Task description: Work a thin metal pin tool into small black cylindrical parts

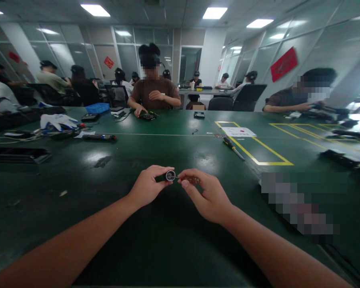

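Centrally, round piece [170, 175] pinched in left grip [147, 186], slim tool [193, 180] held in right grip [209, 196]

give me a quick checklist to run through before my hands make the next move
1. Round grey part held: ok, pinched between the left hand's thumb and fingers.
2. Thin tool held: ok, in the right hand's fingers.
3. Tool tip seated in the part: cannot tell, too small to see.
4. Screwdriver out of the way: ok, on the table beyond the right hand.
5. Gloves worn, if wanted: not ok, both hands are bare; white gloves lie at the left.
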